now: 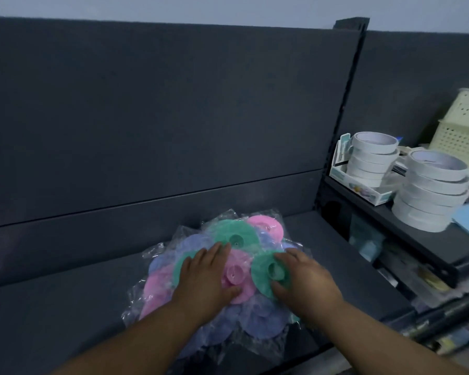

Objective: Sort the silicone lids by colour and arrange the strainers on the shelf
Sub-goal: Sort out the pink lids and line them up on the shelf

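Note:
A mixed heap of silicone lids in clear plastic bags lies on the dark shelf (pixel 52 315). A green lid (pixel 234 234) and a pink lid (pixel 268 226) are at the back, a pink lid (pixel 238 277) sits in the middle, and purple lids (pixel 260 320) lie at the front. My left hand (pixel 203 280) rests flat on the heap, fingers straight, over a green and a pink lid. With thumb and fingers curled round its edge, my right hand (pixel 306 282) grips a green lid (pixel 266 272). No strainers are visible.
A dark back panel (pixel 160 117) rises behind the shelf. To the right, a higher shelf (pixel 406 228) carries two stacks of white tape rolls (pixel 433 190), a small white box (pixel 363 190) and cream perforated baskets (pixel 463 131). Packaged goods fill the lower right corner.

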`<state>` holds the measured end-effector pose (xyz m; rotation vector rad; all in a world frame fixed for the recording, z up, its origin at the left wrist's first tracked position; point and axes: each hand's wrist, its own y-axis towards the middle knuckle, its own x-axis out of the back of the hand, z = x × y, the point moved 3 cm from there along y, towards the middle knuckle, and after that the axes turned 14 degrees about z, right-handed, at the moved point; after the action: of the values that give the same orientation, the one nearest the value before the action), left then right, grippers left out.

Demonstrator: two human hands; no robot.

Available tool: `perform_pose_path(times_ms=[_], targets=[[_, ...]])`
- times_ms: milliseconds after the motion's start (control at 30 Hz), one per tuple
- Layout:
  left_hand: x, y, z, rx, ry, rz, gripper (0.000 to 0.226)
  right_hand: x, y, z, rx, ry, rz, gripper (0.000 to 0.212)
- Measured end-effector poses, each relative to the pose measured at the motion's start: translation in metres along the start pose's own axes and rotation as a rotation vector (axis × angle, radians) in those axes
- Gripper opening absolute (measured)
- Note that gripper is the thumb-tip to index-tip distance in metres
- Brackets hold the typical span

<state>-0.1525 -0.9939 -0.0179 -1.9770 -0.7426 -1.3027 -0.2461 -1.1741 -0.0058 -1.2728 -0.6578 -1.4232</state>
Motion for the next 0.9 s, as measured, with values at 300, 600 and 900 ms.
perform_pose_path(times_ms=[300,600,900], targets=[[0.026,0.007,-0.007,-0.034,-0.389,-0.271,0.084,0.042,0.060,-0.010,-0.093,0.454,-0.063,0.056],[0.046,0.017,0.009,0.095,-1.062,-0.186,0.034,0.042,0.113,-0.008,-0.194,0.877,-0.115,0.037],[0.076,0.003,0.014,0.098,-0.812,-0.475,0.016,0.092,0.089,0.032,0.271,0.942,-0.512,0.007]])
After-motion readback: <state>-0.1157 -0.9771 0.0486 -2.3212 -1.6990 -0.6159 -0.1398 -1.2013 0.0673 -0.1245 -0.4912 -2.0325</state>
